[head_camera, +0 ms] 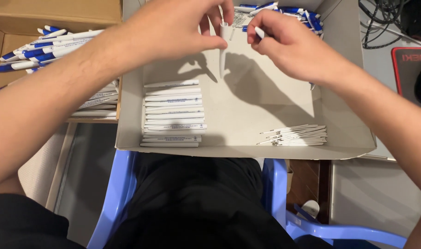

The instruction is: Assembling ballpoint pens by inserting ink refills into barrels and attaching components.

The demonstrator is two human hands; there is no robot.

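My left hand [173, 27] pinches a white pen barrel [224, 50] upright by its top end, above the middle of a shallow white cardboard tray [247, 150] on my lap. My right hand [284, 41] is close beside it, fingers curled around a small white part [259, 32] near the barrel's top. In the tray, a row of white pen barrels [172, 115] lies stacked at the left. A small heap of thin white refills [296, 136] lies at the right front. Several blue-and-white pen parts [293, 11] are piled at the tray's far edge.
A brown cardboard box [53, 11] at the left holds many finished blue-and-white pens [44, 48]. I sit on a blue plastic chair [116, 193]. Black cables [381, 23] and a dark pad with a red edge [411, 74] lie at the right.
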